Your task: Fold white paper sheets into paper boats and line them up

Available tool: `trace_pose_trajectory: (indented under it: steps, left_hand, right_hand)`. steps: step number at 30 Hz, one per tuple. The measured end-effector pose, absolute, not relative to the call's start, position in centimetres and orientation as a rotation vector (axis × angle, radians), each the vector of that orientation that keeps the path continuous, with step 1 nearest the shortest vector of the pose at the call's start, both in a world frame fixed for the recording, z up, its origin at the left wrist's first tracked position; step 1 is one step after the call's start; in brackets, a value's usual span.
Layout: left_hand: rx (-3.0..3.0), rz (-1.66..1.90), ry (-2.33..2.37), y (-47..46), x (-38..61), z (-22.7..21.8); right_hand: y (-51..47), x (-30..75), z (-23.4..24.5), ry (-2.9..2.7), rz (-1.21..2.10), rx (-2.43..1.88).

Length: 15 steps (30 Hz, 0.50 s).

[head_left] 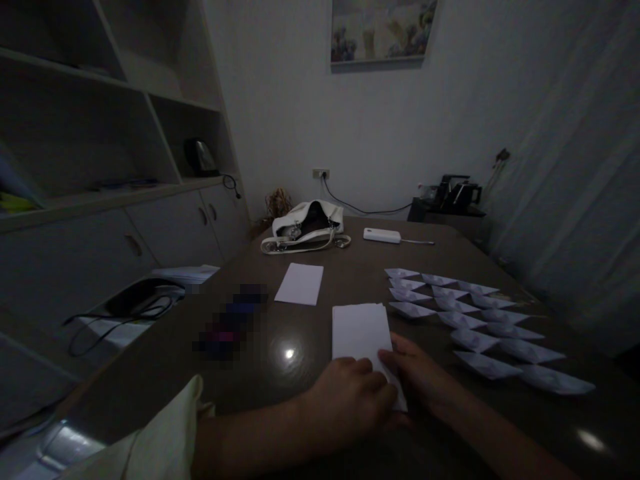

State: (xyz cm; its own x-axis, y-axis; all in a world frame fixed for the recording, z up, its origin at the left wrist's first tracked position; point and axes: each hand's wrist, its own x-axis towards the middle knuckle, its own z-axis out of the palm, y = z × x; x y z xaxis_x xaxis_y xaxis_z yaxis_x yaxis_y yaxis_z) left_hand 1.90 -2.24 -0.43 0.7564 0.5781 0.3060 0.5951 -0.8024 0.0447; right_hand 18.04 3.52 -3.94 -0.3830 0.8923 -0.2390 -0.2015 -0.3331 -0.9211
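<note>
Right hand (415, 370) pinches white paper (360, 330) by its right edge over the table (305, 337); left hand (350, 400) curls on its near end, grip unclear. I judge folding in hand, the next crease calling for matched edges. Rightward: paper boats (461, 321).
</note>
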Motion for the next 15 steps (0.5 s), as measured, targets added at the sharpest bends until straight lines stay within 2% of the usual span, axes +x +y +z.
trace_pose_trajectory:
  steps: [6,7,11,15]
  left_hand:
    - [-2.412,-1.557,-1.756,3.2,-2.0,0.1]
    - [-2.471,-1.675,-1.902,3.9,-2.5,-0.1]
    - [-2.913,-1.956,-2.102,4.6,-2.9,-0.7]
    - [-2.859,-2.177,-2.04,3.7,-2.3,-0.4]
  right_hand:
    - [3.4,18.6,-3.6,-1.071,1.738,-0.921]
    - [3.5,18.8,-3.6,-1.062,1.692,-0.914]
    - [3.6,19.1,-3.7,-1.121,1.481,-0.9]
    - [3.3,19.2,-3.1,-1.248,1.306,-0.92]
